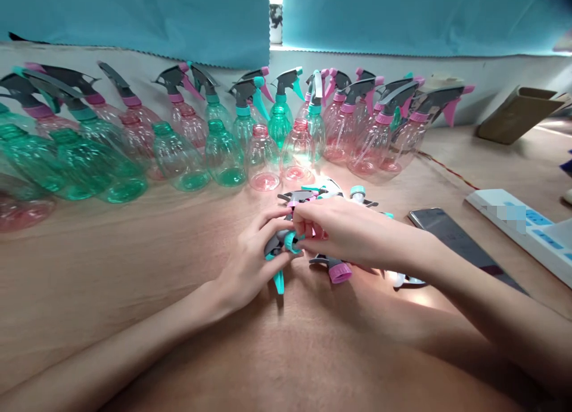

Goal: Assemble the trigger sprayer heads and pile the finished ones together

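My left hand [257, 254] is closed around a grey and teal trigger spray head [273, 245], its teal trigger pointing down toward the table. The teal collar of that spray head faces my right hand [330, 227]. My right fingers are pinched together right at the collar; whatever sits between them is too small or hidden to make out. Under and behind my right hand lies a pile of loose spray heads, among them one with a pink collar [340, 273] and one with a teal collar [357, 192].
Open-necked green bottles [224, 155] and pink bottles [263, 161] stand along the back, with several bottles wearing spray heads [384, 126] behind them. On the right are a phone [460, 242], a white power strip [527, 227] and a brown holder [513, 117].
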`<state>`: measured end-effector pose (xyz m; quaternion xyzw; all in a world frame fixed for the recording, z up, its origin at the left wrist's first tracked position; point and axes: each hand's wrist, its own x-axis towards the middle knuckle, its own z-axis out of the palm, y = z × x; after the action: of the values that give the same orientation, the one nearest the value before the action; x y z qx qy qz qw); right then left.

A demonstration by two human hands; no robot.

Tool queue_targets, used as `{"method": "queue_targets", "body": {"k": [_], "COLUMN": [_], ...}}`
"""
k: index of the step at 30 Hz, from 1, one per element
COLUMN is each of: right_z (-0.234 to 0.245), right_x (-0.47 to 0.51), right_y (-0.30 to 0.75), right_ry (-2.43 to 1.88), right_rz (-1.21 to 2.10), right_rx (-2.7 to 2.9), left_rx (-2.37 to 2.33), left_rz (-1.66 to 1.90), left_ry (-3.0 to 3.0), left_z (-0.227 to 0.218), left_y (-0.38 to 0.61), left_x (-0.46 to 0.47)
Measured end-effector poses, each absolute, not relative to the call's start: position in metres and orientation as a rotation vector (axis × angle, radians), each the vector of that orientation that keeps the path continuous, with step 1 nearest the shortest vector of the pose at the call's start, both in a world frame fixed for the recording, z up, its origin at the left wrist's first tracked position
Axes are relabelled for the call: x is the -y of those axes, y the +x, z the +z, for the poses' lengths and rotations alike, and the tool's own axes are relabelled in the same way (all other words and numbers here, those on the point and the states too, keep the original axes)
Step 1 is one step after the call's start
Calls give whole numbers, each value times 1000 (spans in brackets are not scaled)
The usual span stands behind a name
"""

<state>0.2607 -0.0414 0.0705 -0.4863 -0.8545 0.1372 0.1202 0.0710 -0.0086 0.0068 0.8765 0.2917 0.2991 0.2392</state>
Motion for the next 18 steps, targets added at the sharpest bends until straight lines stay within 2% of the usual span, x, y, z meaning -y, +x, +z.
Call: {"method": "queue_targets", "body": {"k": [7, 18], "right_z": [61, 38], "right_x": [38, 31], "right_y": [251, 245], "right_ry": [-1405, -1320], "right_rz": [575, 712], "right_rx": [2351, 2184], "left_rx": [-865, -931], "left_rz": [1002, 1072], "left_ry": [2268, 2137], "left_z": [-3, -7], "left_y": [68, 65], "left_x": [10, 12]}}
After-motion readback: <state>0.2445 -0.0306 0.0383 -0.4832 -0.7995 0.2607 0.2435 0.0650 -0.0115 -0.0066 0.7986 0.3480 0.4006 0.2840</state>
